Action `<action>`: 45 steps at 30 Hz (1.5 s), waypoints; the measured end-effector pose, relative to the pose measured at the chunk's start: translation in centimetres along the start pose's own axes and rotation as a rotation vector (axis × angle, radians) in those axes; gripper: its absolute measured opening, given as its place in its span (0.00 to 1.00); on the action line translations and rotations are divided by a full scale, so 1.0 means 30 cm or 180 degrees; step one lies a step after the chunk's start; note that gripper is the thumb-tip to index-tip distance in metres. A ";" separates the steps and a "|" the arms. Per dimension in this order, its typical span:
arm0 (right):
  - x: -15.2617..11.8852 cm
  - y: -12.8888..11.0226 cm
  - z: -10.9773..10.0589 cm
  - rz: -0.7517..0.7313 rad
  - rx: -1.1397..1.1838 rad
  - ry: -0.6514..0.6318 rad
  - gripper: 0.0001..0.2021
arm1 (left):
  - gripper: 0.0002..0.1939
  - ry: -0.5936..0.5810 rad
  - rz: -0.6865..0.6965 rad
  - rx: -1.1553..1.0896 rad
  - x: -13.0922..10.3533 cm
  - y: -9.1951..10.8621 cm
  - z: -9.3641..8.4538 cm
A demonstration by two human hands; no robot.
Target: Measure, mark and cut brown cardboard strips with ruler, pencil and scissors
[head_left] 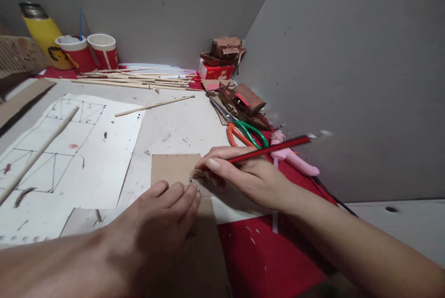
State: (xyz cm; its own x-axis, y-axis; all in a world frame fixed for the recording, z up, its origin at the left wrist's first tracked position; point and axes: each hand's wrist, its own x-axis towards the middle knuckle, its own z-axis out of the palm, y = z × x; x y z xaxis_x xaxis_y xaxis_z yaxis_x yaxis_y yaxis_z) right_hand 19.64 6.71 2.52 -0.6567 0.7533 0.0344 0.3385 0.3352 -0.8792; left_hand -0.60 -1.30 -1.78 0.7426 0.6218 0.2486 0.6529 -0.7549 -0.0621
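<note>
A red and black pencil is pinched in my right hand, its back end pointing up to the right and its tip hidden by the fingers. The hand rests over the right edge of a brown cardboard piece. My left hand lies on the cardboard, fingers bent and pressed together, at a clear ruler whose end shows beside the fingertips. Small marks run along the cardboard's far edge. More brown cardboard extends toward me, partly under the left hand.
Left lies a paper with drawn trusses and a stick across it. Thin sticks, two cups and a yellow bottle stand behind. Scissors, a pink glue gun and small brown models are at right.
</note>
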 end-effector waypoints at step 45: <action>0.040 0.114 0.075 -0.0453 -0.0494 0.0243 0.11 | 0.21 0.0158 0.0135 0.0010 -0.019 0.005 0.041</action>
State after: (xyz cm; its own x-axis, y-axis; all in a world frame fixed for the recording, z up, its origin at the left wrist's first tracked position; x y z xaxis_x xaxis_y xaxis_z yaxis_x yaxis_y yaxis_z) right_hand 18.49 7.49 -1.50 -0.6544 0.7309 0.1938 0.3497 0.5198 -0.7794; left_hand -0.74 -1.50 -3.12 0.7613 0.5783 0.2932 0.6216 -0.7796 -0.0766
